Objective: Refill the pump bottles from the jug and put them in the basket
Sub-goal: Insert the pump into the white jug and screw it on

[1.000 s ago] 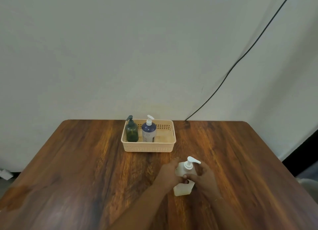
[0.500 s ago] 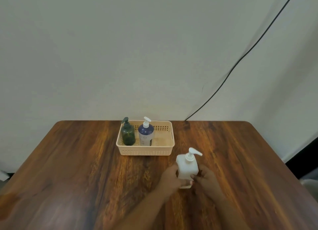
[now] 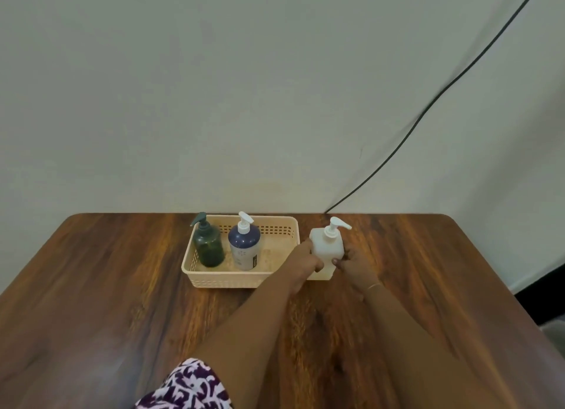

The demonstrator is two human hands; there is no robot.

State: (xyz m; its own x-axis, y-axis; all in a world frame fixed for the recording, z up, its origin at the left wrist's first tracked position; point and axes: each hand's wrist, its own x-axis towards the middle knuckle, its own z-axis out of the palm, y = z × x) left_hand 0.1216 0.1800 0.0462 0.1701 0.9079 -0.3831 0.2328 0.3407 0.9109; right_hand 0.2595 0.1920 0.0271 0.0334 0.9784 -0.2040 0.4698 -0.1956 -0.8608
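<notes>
White bottle (image 3: 325,246) now nearer basket (image 3: 223,278), both hands' fingers (image 3: 316,263) gripping it.

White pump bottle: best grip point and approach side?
Grip the white pump bottle on its flat side walls, low on the square body, one hand per side, as the left hand and right hand do now. It stands upright; the thin pump head juts sideways, a poorer hold.

Basket (image 3: 244,278) on table (image 3: 107,286), toward its far edge. Two pump bottles upright inside it: one (image 3: 208,247) at left end, one (image 3: 244,249) mid-basket. Third pump bottle (image 3: 325,245) just right of basket, between left hand (image 3: 307,260) and right hand (image 3: 354,266).
</notes>
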